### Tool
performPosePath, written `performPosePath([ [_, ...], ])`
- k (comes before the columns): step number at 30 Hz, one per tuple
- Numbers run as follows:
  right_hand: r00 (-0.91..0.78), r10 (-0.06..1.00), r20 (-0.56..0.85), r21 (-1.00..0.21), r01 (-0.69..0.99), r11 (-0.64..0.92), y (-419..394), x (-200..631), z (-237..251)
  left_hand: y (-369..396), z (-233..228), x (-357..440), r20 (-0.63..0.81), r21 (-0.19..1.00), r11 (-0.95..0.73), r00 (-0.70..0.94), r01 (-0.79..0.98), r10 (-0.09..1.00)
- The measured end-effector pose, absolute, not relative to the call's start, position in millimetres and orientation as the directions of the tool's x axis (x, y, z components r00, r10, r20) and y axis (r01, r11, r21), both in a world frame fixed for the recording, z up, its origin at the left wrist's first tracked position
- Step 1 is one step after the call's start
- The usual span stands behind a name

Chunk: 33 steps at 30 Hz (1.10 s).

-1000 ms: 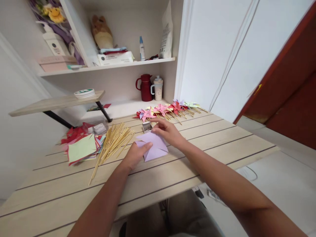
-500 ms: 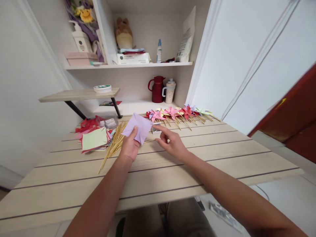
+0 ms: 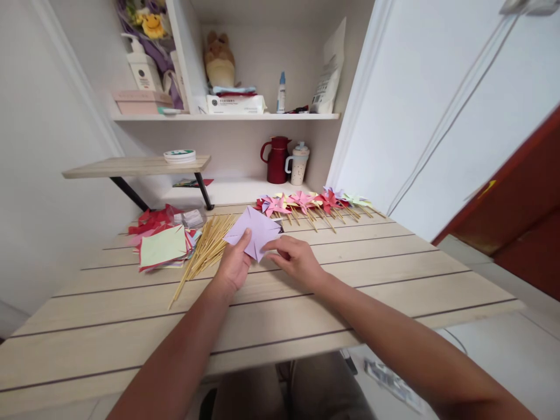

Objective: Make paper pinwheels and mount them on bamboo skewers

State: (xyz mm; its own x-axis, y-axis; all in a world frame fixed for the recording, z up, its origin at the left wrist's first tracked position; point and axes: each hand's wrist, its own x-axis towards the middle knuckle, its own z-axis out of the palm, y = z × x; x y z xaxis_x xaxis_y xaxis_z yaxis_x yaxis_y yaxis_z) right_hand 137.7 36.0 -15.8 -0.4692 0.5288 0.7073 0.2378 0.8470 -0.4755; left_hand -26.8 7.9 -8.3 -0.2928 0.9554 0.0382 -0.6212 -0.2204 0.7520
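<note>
My left hand (image 3: 235, 265) grips a light purple paper square (image 3: 252, 228) by its lower left side, thumb on top. Slits run inward from the corners of the square, and it is held tilted above the table. At its lower right edge is my right hand (image 3: 295, 259), with thumb and forefinger close together on the paper and the other fingers curled. Just behind the square, a small box (image 3: 279, 224) is mostly hidden. Beside my left hand lies a bundle of thin wooden sticks (image 3: 203, 248).
Left of the sticks sits a stack of slit paper squares (image 3: 163, 247), with red paper (image 3: 154, 220) and a clear plastic box (image 3: 192, 218) behind. Finished paper pinwheels (image 3: 301, 201) line the table's back right. A small raised shelf (image 3: 135, 167) stands at the back left.
My right hand has come left and slightly down, from beside the small box to the paper's edge. The purple square has moved a little right and turned, covering more of the box.
</note>
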Motion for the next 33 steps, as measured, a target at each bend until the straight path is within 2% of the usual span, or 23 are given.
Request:
performPosePath([
  [13, -0.478, 0.538, 0.694, -0.421, 0.337, 0.842, 38, 138, -21, 7, 0, -23, -0.09, 0.712, -0.126, -0.268, -0.691, 0.959],
  [18, -0.424, 0.554, 0.717, -0.486, 0.266, 0.832, 40, 138, -18, 8, -4, -25, -0.105, 0.719, -0.088, -0.233, -0.689, 0.967],
  [26, -0.318, 0.647, 0.693, -0.61, 0.219, 0.762, 41, 141, -9, 9, -4, -22, -0.092, 0.724, -0.084, -0.217, -0.685, 0.972],
  [33, -0.314, 0.655, 0.688, -0.617, 0.222, 0.755, 41, 140, -8, 8, -4, -22, -0.087, 0.728, -0.071, -0.195, -0.681, 0.977],
])
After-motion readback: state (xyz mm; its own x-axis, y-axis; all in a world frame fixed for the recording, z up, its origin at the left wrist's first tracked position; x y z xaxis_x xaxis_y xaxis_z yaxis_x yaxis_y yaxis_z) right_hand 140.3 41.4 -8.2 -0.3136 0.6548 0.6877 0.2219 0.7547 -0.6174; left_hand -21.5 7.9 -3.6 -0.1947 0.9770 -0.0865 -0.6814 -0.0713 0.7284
